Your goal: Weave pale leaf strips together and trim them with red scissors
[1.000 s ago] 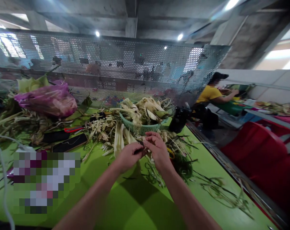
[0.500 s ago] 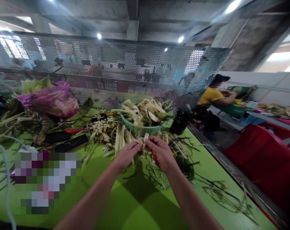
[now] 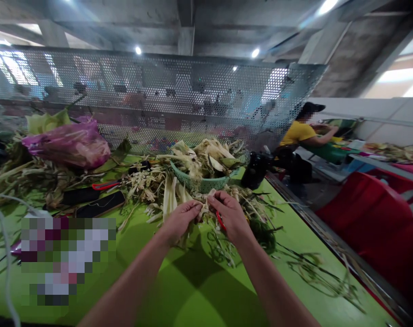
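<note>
My left hand (image 3: pixel 182 219) and my right hand (image 3: pixel 228 210) meet over the green table (image 3: pixel 199 299), thumbs and fingertips pinched. Between them runs a pale strip of dried husk (image 3: pixel 205 205), mostly covered by the fingers. Red scissor-like handles (image 3: pixel 221 221) show beside the right palm; I cannot tell whether that hand holds them or they lie behind it. Just beyond stands a green plastic basket (image 3: pixel 201 182) heaped with dried husks (image 3: pixel 215 156). Long pale husk strips (image 3: pixel 170 200) lie left of the basket, near the left hand.
A purple plastic bag (image 3: pixel 68 143) lies at the back left, with a dark phone-like slab (image 3: pixel 100 204) in front. A black container (image 3: pixel 254 170) stands right of the basket. A perforated metal screen (image 3: pixel 151 100) closes the back. Right sit a red chair (image 3: pixel 373 218) and a co-worker (image 3: pixel 300 131).
The strip's upright end, visible above the right fingertips before, now lies lower between the fingers. Both hands stay in almost the same place; the whole view shifts slightly.
</note>
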Motion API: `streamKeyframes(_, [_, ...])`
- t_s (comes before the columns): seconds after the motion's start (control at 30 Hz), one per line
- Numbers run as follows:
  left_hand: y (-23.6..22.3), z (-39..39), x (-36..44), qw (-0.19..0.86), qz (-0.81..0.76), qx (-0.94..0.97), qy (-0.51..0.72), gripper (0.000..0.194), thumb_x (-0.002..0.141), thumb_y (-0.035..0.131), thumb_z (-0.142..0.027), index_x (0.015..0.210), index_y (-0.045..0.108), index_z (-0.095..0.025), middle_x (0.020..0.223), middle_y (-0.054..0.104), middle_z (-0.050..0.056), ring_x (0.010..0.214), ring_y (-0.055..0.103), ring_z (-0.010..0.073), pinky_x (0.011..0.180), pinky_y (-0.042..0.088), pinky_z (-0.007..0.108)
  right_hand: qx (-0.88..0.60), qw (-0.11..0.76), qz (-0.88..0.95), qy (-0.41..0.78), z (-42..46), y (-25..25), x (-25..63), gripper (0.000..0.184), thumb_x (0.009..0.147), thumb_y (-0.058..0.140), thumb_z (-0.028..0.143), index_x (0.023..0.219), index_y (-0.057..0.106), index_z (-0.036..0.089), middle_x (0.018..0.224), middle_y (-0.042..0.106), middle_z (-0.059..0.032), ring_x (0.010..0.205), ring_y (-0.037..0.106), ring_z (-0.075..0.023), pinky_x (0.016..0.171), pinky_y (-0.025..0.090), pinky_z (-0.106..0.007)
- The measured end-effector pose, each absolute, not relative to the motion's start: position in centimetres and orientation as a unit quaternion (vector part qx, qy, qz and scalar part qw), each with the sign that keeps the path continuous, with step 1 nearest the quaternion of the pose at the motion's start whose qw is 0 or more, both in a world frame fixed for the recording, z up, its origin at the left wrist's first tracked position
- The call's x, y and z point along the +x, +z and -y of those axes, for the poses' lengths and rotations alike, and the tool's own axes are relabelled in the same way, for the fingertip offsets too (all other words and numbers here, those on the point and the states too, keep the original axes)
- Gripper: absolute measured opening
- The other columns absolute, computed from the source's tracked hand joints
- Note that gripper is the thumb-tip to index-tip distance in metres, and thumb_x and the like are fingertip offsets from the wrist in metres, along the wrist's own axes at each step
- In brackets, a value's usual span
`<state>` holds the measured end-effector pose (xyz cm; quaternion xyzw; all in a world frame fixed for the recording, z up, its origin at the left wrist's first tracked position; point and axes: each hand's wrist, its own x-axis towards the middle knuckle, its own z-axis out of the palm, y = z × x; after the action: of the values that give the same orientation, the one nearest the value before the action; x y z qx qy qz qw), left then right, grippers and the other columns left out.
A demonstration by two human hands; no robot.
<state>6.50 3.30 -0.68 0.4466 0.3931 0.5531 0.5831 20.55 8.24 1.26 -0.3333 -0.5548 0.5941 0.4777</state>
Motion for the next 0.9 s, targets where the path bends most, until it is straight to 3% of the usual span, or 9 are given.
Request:
streamKeyframes(0.13, [-0.2,-3.4,6.5,0.56,-0.398,0.41,0.6,0.028,0.077,0.063,-0.044,0.084,0.062,-0.017,0.069,0.053,-0.001,0.066,0.047,0.01,0.063,0.039,0.02,-0.331,0.434,0.587,0.598,-8.0,1.5,20.7,0.027,0.076,0.066,0.046,0.08,0.061,0.019,0.075,0.06,-0.0002,0.069,0.054,-0.0144,0.066,0.042,-0.027])
streamKeyframes(0.33, [0.5,-3.1,6.1,0.575,-0.366,0.411,0.605,0.022,0.079,0.06,-0.038,0.086,0.061,-0.016,0.076,0.056,0.0,0.069,0.05,0.011,0.068,0.041,0.022,-0.329,0.376,0.632,0.592,-7.7,1.6,20.5,0.028,0.078,0.063,0.045,0.071,0.06,0.017,0.068,0.059,-0.0003,0.063,0.049,-0.0133,0.061,0.036,-0.026])
streamKeyframes(0.53, [0.2,-3.3,5.6,0.504,-0.442,0.463,0.58,0.031,0.079,0.057,-0.049,0.078,0.056,-0.018,0.068,0.049,-0.002,0.062,0.043,0.0104,0.061,0.038,0.022,-0.342,0.404,0.679,0.51,-7.8,1.4,20.3,0.02,0.075,0.063,0.037,0.069,0.06,0.018,0.064,0.054,0.0014,0.062,0.043,-0.0128,0.06,0.033,-0.026])
streamKeyframes(0.9, [0.8,-3.0,6.0,0.579,-0.374,0.422,0.589,0.026,0.076,0.064,-0.039,0.074,0.052,-0.016,0.071,0.046,-0.002,0.062,0.042,0.008,0.06,0.038,0.019,-0.334,0.455,0.62,0.545,-7.8,1.7,20.2,0.019,0.072,0.063,0.034,0.065,0.057,0.018,0.06,0.051,0.0019,0.058,0.043,-0.0123,0.055,0.033,-0.025])
